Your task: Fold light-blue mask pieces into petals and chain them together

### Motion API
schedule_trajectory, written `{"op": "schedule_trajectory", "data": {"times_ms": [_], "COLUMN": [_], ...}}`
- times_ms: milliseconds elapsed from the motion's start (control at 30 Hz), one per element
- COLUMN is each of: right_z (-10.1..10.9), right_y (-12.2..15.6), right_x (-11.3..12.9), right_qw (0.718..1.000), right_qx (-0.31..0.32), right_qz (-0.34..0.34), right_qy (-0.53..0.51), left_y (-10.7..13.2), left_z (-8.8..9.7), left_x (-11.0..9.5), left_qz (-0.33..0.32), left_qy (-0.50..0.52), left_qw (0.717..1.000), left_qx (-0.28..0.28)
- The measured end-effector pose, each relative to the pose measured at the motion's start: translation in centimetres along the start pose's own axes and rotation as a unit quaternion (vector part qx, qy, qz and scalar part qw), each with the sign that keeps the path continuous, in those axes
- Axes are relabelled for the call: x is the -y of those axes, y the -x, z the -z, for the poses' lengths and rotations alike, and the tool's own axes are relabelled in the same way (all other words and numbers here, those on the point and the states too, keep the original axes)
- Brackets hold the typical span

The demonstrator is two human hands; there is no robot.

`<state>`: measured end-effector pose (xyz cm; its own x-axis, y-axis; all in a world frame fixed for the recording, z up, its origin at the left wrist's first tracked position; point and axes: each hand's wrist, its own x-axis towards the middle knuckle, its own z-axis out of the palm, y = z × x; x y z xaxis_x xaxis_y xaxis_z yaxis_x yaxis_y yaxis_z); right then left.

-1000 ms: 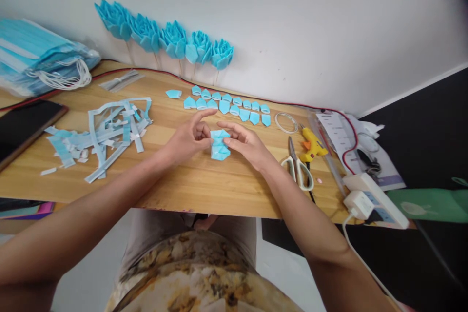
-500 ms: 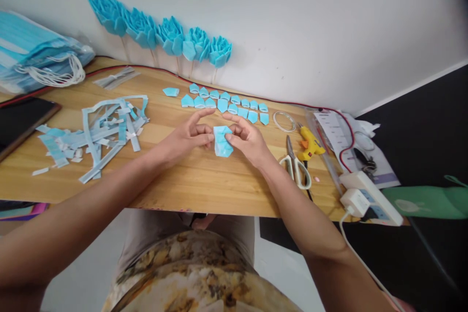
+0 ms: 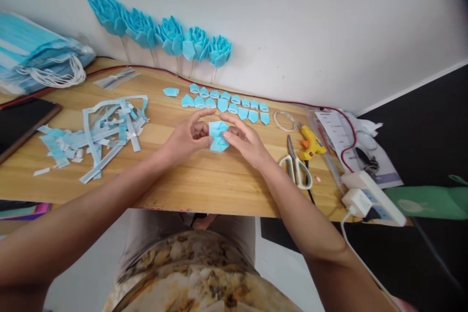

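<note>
A small folded light-blue piece [image 3: 218,136] of mask fabric is pinched between both hands over the middle of the wooden table [image 3: 190,180]. My left hand [image 3: 185,139] grips its left edge with thumb and curled fingers, the forefinger arched above. My right hand [image 3: 244,140] holds its right side, fingers pressed on the fold. Just behind lie two rows of several small folded blue petals [image 3: 226,102].
Several blue fabric roses [image 3: 161,31] on sticks lean against the wall. Cut mask strips [image 3: 97,131] lie left, a mask stack [image 3: 32,53] and a dark tablet [image 3: 22,122] far left. Scissors [image 3: 298,168], a yellow glue gun [image 3: 310,144], a wire ring [image 3: 285,120], papers and a power strip [image 3: 373,192] lie right.
The blue piece has been turned and refolded between the fingers, and now sits slightly higher and further from me. Both hands stayed at the same spot; the view shifted slightly.
</note>
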<state>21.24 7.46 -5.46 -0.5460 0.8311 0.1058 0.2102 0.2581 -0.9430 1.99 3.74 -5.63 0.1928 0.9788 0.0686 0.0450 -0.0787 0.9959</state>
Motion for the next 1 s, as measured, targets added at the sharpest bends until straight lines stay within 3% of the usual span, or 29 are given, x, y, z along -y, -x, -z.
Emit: {"op": "schedule_trajectory", "data": {"times_ms": [200,433,767,1000], "right_z": [-0.3,-0.5,0.6,0.3], "right_y": [-0.1,-0.3,-0.2,-0.3], "right_x": [-1.0,-0.4,-0.3,-0.4], "right_qw": [0.998,0.995,0.994,0.991], "right_qx": [0.038,0.047,0.032,0.059], "right_qz": [-0.008,-0.005,-0.027,-0.037], "right_qy": [-0.038,-0.086,-0.097,-0.111], "left_y": [0.1,-0.3,-0.5,-0.5], "left_z": [-0.2,0.1,0.6,0.4], "left_x": [-0.2,0.4,0.1,-0.1], "left_qz": [0.000,0.038,0.009,0.005], "left_qy": [0.005,0.160,0.087,0.075], "left_qw": [1.000,0.984,0.993,0.992], "left_qx": [-0.004,0.062,-0.082,-0.100]}}
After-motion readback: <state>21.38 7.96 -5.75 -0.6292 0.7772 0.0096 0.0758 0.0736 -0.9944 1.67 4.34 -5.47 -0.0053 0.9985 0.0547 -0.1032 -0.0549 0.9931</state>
